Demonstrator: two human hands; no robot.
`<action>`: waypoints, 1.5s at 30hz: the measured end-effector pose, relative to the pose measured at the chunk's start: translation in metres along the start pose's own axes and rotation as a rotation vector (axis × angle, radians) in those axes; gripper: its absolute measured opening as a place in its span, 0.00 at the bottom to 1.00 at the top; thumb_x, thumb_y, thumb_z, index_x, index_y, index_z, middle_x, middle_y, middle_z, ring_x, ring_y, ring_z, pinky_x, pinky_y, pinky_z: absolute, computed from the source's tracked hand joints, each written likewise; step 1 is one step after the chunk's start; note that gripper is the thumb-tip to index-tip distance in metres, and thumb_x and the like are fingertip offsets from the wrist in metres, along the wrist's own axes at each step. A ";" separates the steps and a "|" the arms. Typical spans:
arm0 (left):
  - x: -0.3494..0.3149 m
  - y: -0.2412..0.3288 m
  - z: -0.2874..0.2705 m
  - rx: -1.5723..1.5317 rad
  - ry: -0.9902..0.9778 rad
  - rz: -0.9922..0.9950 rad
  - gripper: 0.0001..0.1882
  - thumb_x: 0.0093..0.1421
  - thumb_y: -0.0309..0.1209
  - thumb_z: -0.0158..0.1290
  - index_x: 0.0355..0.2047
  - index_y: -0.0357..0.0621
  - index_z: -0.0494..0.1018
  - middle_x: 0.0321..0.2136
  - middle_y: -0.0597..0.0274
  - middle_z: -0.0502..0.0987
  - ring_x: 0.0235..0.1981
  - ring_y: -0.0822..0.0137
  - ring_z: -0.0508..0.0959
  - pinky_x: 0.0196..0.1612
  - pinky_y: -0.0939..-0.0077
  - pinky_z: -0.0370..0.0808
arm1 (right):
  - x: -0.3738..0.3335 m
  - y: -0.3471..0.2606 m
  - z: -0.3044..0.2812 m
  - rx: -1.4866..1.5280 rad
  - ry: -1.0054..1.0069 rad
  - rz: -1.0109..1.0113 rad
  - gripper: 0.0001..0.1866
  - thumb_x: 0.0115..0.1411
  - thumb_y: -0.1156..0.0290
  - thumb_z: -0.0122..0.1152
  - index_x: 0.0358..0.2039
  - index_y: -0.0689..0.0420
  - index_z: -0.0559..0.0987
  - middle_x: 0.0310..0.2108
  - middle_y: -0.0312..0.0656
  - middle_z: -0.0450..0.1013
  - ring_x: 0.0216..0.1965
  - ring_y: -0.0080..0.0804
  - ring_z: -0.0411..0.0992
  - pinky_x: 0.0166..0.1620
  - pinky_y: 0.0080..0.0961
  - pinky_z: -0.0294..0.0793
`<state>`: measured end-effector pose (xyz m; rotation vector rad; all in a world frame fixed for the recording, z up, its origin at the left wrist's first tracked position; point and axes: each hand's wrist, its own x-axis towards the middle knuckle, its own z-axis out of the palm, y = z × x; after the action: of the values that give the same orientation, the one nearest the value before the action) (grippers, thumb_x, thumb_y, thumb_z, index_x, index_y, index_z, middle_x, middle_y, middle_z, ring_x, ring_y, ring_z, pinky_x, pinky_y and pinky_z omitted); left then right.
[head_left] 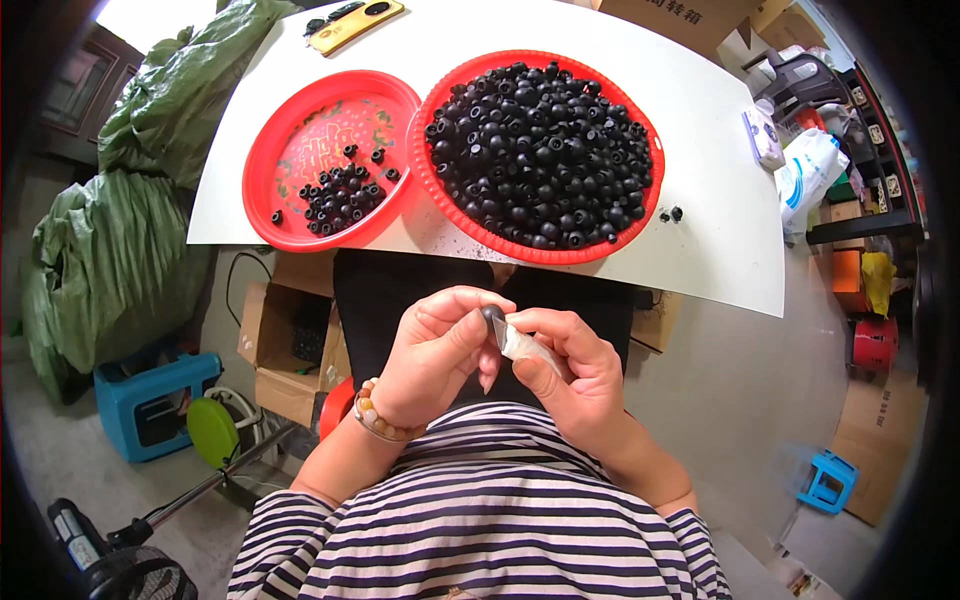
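Between the thumb and fingers of my left hand point(445, 345) is a small round black part point(492, 313). My right hand point(575, 365) grips a thin flat blade point(501, 331) whose held end is wrapped in white material point(528, 347). The blade's edge lies against the black part or very close to it. Both hands are over my lap, just off the table's near edge. Ahead of them stands a red basin point(640, 232) heaped with similar black parts. A shallower red tray point(268, 130) to its left holds a smaller cluster of hollow black parts.
Both containers stand on a white table point(715, 235), with black crumbs near the basin. A yellow phone point(352, 28) lies at the back left. Green sacks point(110, 270), a blue stool point(150, 400) and an opened carton point(285, 385) are at left. A white packet point(763, 137) sits at the right edge.
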<state>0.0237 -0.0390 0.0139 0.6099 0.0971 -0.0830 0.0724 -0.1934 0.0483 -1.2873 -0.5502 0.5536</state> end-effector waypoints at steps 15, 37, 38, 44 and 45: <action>0.000 0.002 -0.001 0.044 0.029 -0.006 0.12 0.60 0.30 0.48 0.41 0.35 0.69 0.26 0.62 0.73 0.23 0.76 0.73 0.23 0.85 0.73 | -0.002 0.002 -0.003 -0.166 0.034 0.038 0.13 0.55 0.76 0.56 0.42 0.62 0.71 0.34 0.42 0.73 0.34 0.22 0.72 0.38 0.17 0.71; -0.001 0.002 -0.012 0.107 0.057 0.073 0.12 0.57 0.25 0.50 0.42 0.34 0.69 0.29 0.59 0.74 0.25 0.75 0.74 0.28 0.81 0.75 | -0.004 0.006 -0.003 -0.205 0.058 0.087 0.14 0.56 0.73 0.56 0.44 0.60 0.71 0.28 0.37 0.73 0.27 0.15 0.68 0.31 0.12 0.66; -0.001 0.002 -0.011 0.111 0.060 0.071 0.12 0.57 0.25 0.50 0.42 0.34 0.69 0.29 0.59 0.74 0.25 0.75 0.74 0.28 0.81 0.75 | -0.004 0.006 -0.003 -0.194 0.058 0.082 0.14 0.56 0.74 0.56 0.44 0.60 0.70 0.29 0.38 0.73 0.28 0.16 0.69 0.32 0.13 0.67; 0.000 0.002 -0.009 0.175 0.049 0.098 0.11 0.56 0.23 0.50 0.41 0.35 0.70 0.30 0.59 0.73 0.26 0.73 0.76 0.29 0.80 0.77 | -0.001 0.004 0.000 -0.109 0.047 0.068 0.14 0.57 0.76 0.54 0.44 0.62 0.70 0.34 0.42 0.74 0.34 0.22 0.73 0.39 0.17 0.71; 0.000 0.001 -0.010 0.181 0.042 0.106 0.11 0.56 0.23 0.50 0.40 0.35 0.70 0.31 0.59 0.73 0.26 0.72 0.76 0.29 0.79 0.77 | -0.002 0.005 0.001 -0.102 0.052 0.068 0.14 0.57 0.76 0.54 0.44 0.63 0.70 0.34 0.42 0.74 0.35 0.22 0.73 0.40 0.17 0.71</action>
<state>0.0233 -0.0323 0.0068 0.7967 0.0986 0.0247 0.0702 -0.1931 0.0438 -1.4173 -0.4980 0.5526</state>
